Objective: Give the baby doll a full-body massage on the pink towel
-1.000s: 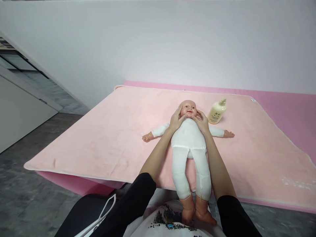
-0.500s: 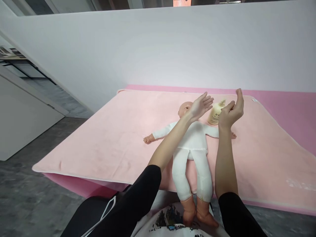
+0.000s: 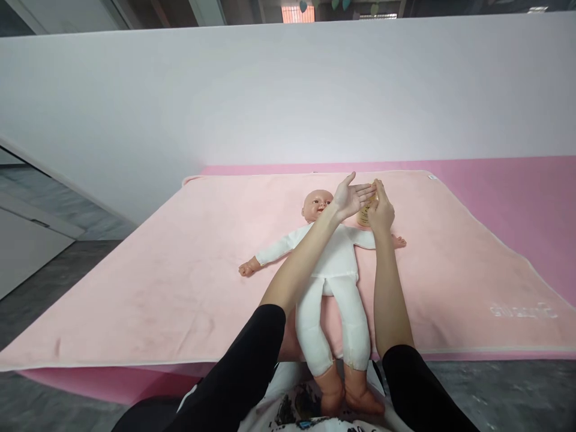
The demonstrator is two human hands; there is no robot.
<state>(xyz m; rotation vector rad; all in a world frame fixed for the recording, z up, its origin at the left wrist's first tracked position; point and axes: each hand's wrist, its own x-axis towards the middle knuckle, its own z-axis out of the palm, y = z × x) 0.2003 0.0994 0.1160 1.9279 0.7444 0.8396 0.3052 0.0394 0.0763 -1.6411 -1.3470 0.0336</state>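
Note:
A baby doll (image 3: pixel 335 252) in a white top and trousers lies on its back, its feet hanging over the near edge towards me. Above its chest and shoulder I hold out my left hand (image 3: pixel 353 198), palm up and fingers stretched, nothing visible on it. Its fingertips reach in front of a pale yellow pump bottle (image 3: pixel 363 217) that stands beside the doll's head. My right hand (image 3: pixel 381 210) is closed around the top of this bottle, fingers up at the pump. Both hands hide most of the pump and part of the label.
A light pink blanket (image 3: pixel 148 264) covers most of the darker pink table (image 3: pixel 517 198). Behind it rises a white partition wall (image 3: pixel 270 96). Grey floor (image 3: pixel 31 270) shows at the left.
My right hand has moved left onto the bottle's pump from a raised position beside it. The left hand stays open, now nearer the bottle. The view has shifted right.

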